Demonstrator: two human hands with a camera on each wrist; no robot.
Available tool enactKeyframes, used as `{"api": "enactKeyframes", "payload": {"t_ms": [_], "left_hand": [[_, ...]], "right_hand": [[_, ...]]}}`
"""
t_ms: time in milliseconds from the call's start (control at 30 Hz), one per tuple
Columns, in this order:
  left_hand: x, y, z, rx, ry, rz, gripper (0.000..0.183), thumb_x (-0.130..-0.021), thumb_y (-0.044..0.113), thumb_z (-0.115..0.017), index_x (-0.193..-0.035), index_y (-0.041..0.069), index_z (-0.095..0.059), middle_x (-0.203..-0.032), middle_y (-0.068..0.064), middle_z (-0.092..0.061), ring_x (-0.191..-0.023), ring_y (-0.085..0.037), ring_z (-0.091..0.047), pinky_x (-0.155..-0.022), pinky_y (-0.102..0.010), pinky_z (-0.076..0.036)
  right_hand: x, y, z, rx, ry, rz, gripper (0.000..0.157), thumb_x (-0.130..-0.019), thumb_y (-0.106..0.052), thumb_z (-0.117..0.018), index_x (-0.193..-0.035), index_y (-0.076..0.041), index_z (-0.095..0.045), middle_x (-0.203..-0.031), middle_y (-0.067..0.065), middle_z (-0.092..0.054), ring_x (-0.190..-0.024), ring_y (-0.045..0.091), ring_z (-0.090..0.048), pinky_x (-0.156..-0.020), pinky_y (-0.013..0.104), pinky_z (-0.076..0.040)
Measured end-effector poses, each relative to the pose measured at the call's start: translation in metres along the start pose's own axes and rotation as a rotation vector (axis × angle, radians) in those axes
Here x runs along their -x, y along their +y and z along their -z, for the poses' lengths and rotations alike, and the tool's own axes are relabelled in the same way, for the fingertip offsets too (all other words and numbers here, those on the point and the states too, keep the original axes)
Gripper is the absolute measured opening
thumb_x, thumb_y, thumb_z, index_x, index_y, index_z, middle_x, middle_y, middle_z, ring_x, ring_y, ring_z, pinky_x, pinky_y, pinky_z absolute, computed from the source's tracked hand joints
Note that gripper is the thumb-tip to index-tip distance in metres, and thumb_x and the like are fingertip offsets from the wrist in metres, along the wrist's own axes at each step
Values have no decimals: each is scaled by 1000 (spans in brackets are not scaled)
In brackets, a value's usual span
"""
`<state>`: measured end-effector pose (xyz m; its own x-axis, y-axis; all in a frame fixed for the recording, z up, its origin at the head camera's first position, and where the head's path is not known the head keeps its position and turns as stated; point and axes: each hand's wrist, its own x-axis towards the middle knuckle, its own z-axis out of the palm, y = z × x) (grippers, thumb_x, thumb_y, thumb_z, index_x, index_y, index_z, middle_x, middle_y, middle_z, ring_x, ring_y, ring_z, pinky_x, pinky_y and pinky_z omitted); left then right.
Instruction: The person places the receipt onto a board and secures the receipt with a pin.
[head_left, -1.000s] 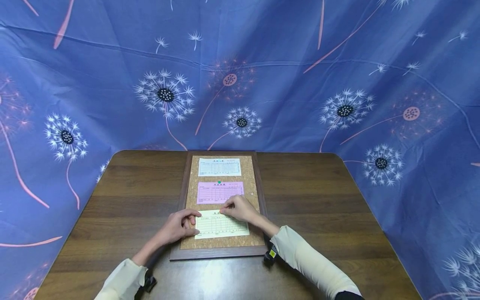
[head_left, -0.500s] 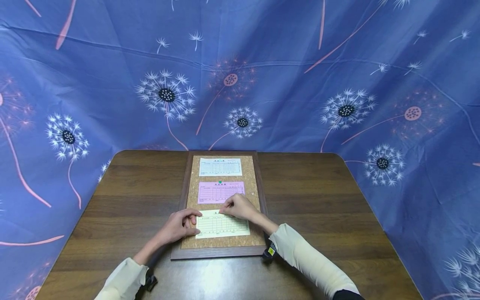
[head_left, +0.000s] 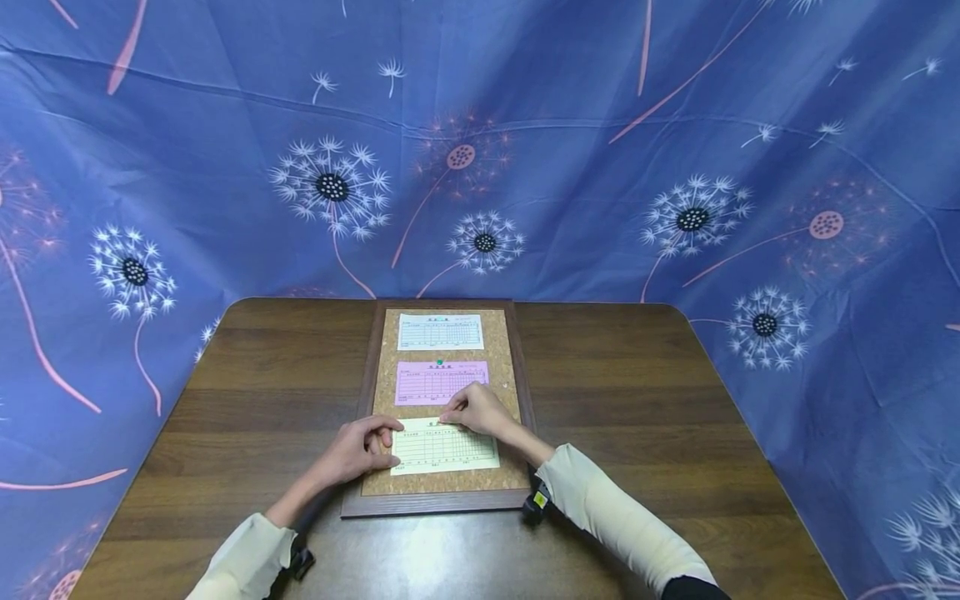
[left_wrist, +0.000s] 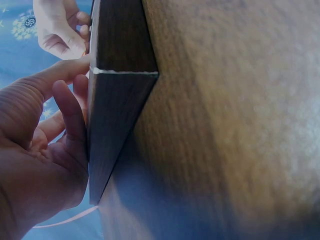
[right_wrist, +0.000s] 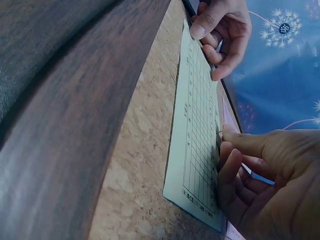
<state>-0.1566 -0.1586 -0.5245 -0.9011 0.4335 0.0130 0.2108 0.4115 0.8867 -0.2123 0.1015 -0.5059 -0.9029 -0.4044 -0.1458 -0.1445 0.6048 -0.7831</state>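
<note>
A pale yellow form slip (head_left: 442, 450) lies on the lower part of a framed corkboard (head_left: 450, 483). Thumb and index finger of my left hand (head_left: 354, 450) press the slip's left corners, the other fingers bent beneath the palm. At the slip's top edge, near its middle, my right hand (head_left: 482, 412) pinches a pushpin; the right wrist view catches its thin metal point (right_wrist: 220, 131), while the fingers cover most of the rest. Above lies a pink slip (head_left: 431, 385) with a green pushpin (head_left: 440, 362) at its top. A light blue slip (head_left: 440, 333) is topmost.
The corkboard's dark wooden frame (head_left: 435, 503) rests on a brown wooden table (head_left: 622, 433) and reaches its far edge. Behind hangs a blue dandelion-print cloth (head_left: 570, 217). A small wrist camera (head_left: 535, 505) is close to the frame's lower right corner.
Both hands keep nearly the same places on the yellow slip. The right hand's knuckles have risen very slightly; the slips have not visibly shifted on the board.
</note>
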Motion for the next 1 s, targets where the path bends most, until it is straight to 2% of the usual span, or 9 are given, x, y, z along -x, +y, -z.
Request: {"api": "enactKeyframes", "payload": {"t_ms": [367,1000], "left_hand": [[3,0,-1,3,8,-31,44,-75,1,-86,-115,-6,-67,-86,-12,-63,-60,2,-49,-55,-18,-43],[1,3,1,19,4,-1,46,-75,1,-86,-117,-6,-67,-87,-13,-63,-60,1,-49,-55,-17,-42]], "right_hand": [[0,0,-2,-21,12,-30,10,-88,-13,-80,-84,-4,-80,-61,3,-70,-45,4,-49,-42,15,-37],[1,2,-2,-68,39,-54,10,-86,-13,-82,-82,-4,-80,-58,5,-67,-41,3,-45,-39,16,-35]]}}
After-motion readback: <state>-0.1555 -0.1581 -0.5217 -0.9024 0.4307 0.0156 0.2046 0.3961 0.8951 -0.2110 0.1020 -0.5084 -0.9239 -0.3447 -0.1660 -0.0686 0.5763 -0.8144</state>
